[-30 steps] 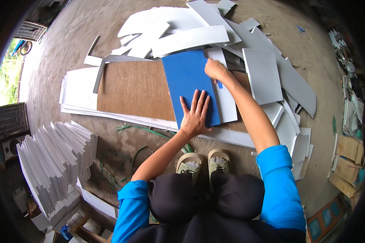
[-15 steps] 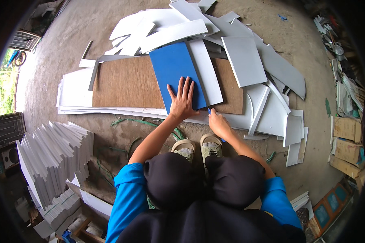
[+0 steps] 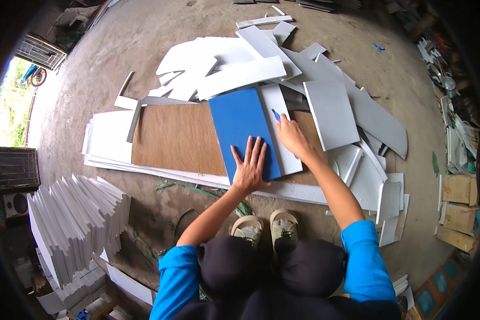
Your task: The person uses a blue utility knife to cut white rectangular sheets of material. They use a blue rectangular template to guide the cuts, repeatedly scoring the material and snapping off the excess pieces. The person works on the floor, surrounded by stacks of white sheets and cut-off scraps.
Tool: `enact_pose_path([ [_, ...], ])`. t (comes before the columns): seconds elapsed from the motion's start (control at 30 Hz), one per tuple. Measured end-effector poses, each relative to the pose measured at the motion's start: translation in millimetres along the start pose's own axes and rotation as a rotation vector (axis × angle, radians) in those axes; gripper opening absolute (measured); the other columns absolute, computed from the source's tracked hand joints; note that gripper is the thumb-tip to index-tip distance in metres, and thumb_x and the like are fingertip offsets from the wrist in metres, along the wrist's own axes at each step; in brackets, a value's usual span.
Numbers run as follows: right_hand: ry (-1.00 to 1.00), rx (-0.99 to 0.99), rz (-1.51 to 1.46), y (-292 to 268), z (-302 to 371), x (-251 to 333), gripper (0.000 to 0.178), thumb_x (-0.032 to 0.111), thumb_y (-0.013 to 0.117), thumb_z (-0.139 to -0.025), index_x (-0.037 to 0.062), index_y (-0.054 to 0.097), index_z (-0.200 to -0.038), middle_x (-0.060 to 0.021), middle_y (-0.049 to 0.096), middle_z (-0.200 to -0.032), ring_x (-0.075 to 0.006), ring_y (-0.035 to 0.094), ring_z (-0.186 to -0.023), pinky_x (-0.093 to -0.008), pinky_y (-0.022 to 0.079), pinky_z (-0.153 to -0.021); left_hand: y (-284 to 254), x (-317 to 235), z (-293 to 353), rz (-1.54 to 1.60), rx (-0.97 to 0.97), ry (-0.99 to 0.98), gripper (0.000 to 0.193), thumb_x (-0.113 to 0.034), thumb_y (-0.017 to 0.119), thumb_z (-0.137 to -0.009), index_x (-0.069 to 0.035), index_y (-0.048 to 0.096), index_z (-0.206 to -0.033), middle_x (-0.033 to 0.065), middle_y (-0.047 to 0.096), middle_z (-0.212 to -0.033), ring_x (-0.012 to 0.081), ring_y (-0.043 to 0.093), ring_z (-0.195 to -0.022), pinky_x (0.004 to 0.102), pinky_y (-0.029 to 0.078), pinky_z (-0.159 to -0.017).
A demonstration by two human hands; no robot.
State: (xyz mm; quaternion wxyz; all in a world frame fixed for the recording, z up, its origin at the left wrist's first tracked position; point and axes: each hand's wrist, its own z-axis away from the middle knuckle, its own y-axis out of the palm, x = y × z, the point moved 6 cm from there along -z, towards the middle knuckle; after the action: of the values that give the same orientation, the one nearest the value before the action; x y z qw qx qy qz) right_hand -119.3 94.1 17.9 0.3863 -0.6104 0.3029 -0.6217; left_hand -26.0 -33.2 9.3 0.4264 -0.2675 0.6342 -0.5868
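Observation:
A flat blue rectangular panel (image 3: 239, 120) lies over a white sheet (image 3: 289, 161) and a brown wooden board (image 3: 176, 136). My left hand (image 3: 249, 169) presses down on the panel's near end, fingers spread flat. In my right hand (image 3: 293, 137) is a blue-handled utility knife (image 3: 276, 114), its front end pointing away from me. That hand is over the part of the white sheet that shows right of the panel. Whether the blade touches the sheet, I cannot tell.
Loose white offcuts (image 3: 240, 74) heap up beyond the board, and a grey-white panel (image 3: 332, 114) lies to its right. At left stands a stack of white pieces (image 3: 80, 224). Green strapping (image 3: 197, 192) lies near my feet. Cardboard boxes (image 3: 460, 205) line the right side.
My right hand with the knife has moved away from me, from the panel's near corner to higher along its right edge. The left hand stays on the panel. The view has shifted slightly.

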Motion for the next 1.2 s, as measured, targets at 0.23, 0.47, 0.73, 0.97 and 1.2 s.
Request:
enact_pose_path([
  [0.23,0.043,0.011,0.045,30,-93,11,0.025,0.022,0.040,-0.089,-0.0007,0.046,-0.098,-0.0256,0.059,-0.070,-0.0406,0.060,-0.067,-0.0474,0.049,-0.062,0,7,0,0.020,0.034,0.014,0.115,-0.055,0.071,-0.048,-0.001,0.020,-0.136,0.0177,0.014,-0.143,0.0352,0.009,-0.133,0.0727,0.005,-0.092],
  [0.47,0.120,0.190,0.043,35,-107,26,0.028,0.018,0.036,-0.086,-0.0032,0.045,-0.103,-0.0234,0.060,-0.066,-0.0339,0.062,-0.058,-0.0435,0.050,-0.062,4,14,3,0.068,0.060,0.001,0.116,-0.054,0.072,-0.047,-0.001,0.020,-0.136,0.0174,0.013,-0.143,0.0351,0.008,-0.133,0.0728,0.004,-0.092],
  [0.73,0.286,0.487,-0.076,60,-98,26,0.030,0.009,0.041,-0.079,-0.0159,0.049,-0.095,-0.0314,0.059,-0.073,-0.0337,0.063,-0.056,-0.0398,0.053,-0.053,6,18,7,0.026,0.015,-0.022,0.119,-0.054,0.073,-0.044,-0.001,0.020,-0.136,0.0169,0.014,-0.143,0.0346,0.007,-0.133,0.0719,0.004,-0.093],
  [0.97,0.314,0.468,-0.232,51,74,-4,0.028,0.014,0.033,-0.086,-0.0096,0.042,-0.098,-0.0332,0.057,-0.073,-0.0385,0.059,-0.050,-0.0452,0.050,-0.047,6,5,6,-0.010,-0.027,-0.009,0.119,-0.054,0.074,-0.044,-0.002,0.019,-0.137,0.0150,0.013,-0.143,0.0329,0.007,-0.134,0.0716,0.005,-0.093],
  [1.2,0.190,0.286,-0.098,64,168,-22,0.024,0.018,0.040,-0.087,-0.0045,0.039,-0.096,-0.0321,0.056,-0.071,-0.0477,0.057,-0.073,-0.0544,0.046,-0.065,11,-2,7,-0.062,-0.078,0.008,0.120,-0.056,0.072,-0.044,-0.002,0.019,-0.137,0.0147,0.013,-0.144,0.0329,0.006,-0.134,0.0728,0.008,-0.091],
])
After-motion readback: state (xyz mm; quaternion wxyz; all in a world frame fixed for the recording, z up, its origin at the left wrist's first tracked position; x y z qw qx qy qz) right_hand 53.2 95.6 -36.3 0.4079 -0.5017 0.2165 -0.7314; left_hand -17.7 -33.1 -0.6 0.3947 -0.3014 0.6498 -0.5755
